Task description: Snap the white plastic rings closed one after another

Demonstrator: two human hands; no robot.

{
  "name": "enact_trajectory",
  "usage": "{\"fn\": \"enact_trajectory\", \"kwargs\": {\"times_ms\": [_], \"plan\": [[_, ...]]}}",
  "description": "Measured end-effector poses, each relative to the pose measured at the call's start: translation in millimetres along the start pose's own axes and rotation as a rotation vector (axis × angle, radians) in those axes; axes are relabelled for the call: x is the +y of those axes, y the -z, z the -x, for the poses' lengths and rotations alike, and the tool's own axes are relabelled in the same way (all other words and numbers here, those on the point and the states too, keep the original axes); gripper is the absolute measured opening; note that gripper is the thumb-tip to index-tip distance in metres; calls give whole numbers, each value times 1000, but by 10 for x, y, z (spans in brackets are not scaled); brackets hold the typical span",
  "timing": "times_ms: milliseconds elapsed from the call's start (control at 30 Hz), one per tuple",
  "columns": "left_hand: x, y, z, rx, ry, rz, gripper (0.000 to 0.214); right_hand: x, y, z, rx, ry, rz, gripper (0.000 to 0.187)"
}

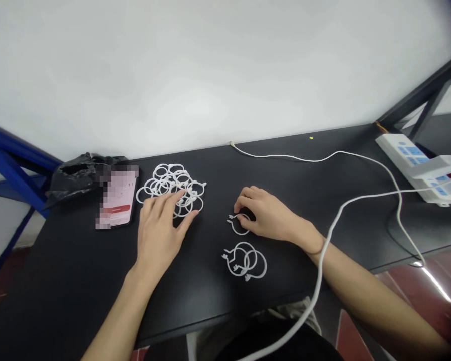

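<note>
My left hand [160,233] is at the near edge of a pile of white plastic rings [163,185], palm down. Its thumb and fingers are spread, with the fingertips touching or just above the rings. To the right, my right hand [265,213] has curled fingers, its thumb and forefinger at one white plastic ring [240,233]. That ring is unclasped, its two small clip ends pointing left; part of it is hidden by the hand. Just below lie several loose white rings [244,258], overlapping one another, with their ends apart.
A phone [116,198] and a crumpled black plastic bag [78,175] lie left on the black table [195,296]. A white cable [323,250] crosses over my right forearm. A white device with blue labels [417,160] stands at the right. A white wall rises behind.
</note>
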State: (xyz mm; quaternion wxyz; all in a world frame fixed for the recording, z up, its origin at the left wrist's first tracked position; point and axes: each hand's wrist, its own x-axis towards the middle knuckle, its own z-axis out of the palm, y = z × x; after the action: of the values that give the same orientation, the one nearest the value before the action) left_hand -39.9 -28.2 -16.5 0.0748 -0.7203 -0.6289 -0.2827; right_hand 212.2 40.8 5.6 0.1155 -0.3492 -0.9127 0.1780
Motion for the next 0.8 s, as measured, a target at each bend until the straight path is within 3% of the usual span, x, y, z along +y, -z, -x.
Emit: {"fn": "enact_trajectory", "kwargs": {"times_ms": [167,533,667,800], "plan": [[-114,-12,191,-15,16,-91,49,-4,-11,-4,13,-19,6,7],[-161,-43,191,6,19,-90,56,5,-80,-3,224,-167,-211,1],[-31,-27,177,51,-14,-88,54,-25,-91,-13,302,-173,-241,4],[263,-31,112,88,-76,42,34,-66,-105,-19,394,-168,-261,5]]}}
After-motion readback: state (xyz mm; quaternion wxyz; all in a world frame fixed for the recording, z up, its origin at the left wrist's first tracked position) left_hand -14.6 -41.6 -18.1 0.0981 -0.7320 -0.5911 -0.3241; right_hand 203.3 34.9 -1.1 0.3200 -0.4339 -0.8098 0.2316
